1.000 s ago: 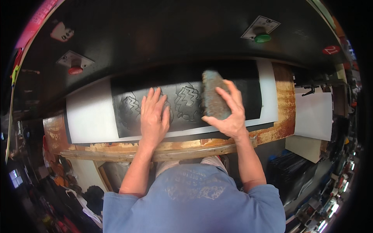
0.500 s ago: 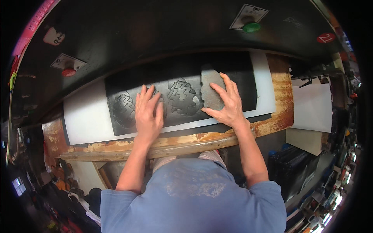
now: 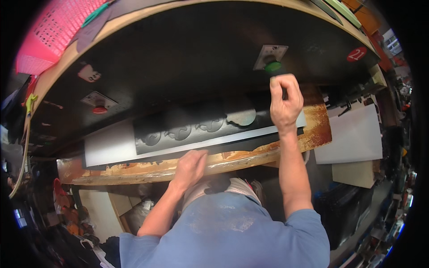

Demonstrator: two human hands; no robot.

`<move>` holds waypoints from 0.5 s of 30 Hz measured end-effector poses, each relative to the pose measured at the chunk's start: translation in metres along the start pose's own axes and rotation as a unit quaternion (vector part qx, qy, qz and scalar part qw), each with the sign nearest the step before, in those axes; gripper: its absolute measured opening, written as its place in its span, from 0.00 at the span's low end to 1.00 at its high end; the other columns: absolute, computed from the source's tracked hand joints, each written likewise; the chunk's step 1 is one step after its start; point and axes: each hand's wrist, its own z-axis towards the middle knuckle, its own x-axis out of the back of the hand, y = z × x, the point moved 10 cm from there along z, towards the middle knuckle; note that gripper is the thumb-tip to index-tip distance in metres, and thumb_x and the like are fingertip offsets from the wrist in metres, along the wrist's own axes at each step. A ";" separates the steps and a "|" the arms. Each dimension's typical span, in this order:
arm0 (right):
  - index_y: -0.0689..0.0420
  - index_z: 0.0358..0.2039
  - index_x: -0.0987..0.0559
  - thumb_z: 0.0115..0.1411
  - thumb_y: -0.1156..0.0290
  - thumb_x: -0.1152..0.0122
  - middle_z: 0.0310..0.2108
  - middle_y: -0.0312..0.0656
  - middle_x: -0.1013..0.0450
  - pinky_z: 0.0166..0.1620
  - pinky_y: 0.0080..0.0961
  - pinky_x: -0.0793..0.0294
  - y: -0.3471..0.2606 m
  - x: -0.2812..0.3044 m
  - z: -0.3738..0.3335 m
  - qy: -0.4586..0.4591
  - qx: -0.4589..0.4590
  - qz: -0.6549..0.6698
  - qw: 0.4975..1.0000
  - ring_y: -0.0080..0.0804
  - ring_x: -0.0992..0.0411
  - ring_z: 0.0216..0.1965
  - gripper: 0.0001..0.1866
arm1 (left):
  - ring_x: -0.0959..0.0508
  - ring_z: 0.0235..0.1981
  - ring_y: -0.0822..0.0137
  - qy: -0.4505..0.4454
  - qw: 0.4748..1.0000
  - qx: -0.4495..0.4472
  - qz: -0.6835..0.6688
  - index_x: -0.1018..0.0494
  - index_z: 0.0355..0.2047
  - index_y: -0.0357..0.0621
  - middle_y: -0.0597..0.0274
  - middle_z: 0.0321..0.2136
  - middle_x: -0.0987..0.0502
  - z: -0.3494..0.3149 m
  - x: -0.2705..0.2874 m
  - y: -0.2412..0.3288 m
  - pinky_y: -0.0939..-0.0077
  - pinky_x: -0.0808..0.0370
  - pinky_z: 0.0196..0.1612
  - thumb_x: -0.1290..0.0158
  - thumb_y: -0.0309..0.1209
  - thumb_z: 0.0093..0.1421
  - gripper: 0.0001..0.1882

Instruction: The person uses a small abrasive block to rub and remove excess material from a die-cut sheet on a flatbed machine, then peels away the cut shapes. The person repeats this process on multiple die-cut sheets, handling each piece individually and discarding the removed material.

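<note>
My right hand [image 3: 286, 100] is raised in front of the black machine panel, fingers curled, the thumb side just below a green push button [image 3: 272, 66]. Whether it touches the button I cannot tell. My left hand [image 3: 190, 169] is loosely closed at the near wooden edge [image 3: 134, 178], with nothing visible in it. Beyond it lies a black sheet [image 3: 187, 145] bearing several rounded outlines with wavy lines. On the sheet's right part rests a flat grey metal piece with a curved edge [image 3: 242, 117]. A white board [image 3: 109, 145] is underneath.
The dark panel [image 3: 187, 53] overhangs the sheet's far side. A red push button [image 3: 99, 109] is on its left. A pink perforated basket [image 3: 58, 35] stands at the upper left. White sheets [image 3: 351, 134] and a dark bundle [image 3: 344, 212] are to the right.
Both hands have left the sheet and the metal piece. My right hand rose to the green button; my left drew back to the near edge and closed. The view has tilted up.
</note>
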 end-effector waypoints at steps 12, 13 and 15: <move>0.64 0.39 0.18 0.70 0.79 0.35 0.32 0.35 0.24 0.38 0.21 0.27 -0.011 0.065 -0.118 0.009 -0.194 0.115 0.974 0.21 0.28 0.32 0.02 | 0.12 0.38 0.48 0.037 0.999 0.022 -0.005 0.16 0.44 0.37 0.46 0.37 0.13 0.009 0.019 0.038 0.60 0.16 0.43 0.38 0.26 0.67 0.07; 0.63 0.40 0.19 0.71 0.80 0.37 0.33 0.35 0.25 0.38 0.20 0.28 -0.031 0.079 -0.110 0.031 -0.144 0.176 0.973 0.20 0.29 0.32 0.01 | 0.12 0.36 0.63 0.040 0.999 0.008 -0.029 0.15 0.45 0.36 0.53 0.35 0.12 0.011 0.030 0.060 0.70 0.17 0.40 0.39 0.22 0.69 0.07; 0.62 0.45 0.20 0.71 0.72 0.42 0.35 0.40 0.26 0.43 0.26 0.26 -0.083 0.129 -0.068 0.071 -0.012 0.107 0.992 0.28 0.27 0.38 0.08 | 0.13 0.38 0.60 0.114 0.981 -0.111 -0.111 0.15 0.45 0.38 0.56 0.32 0.13 0.006 0.089 0.131 0.66 0.18 0.45 0.40 0.34 0.73 0.11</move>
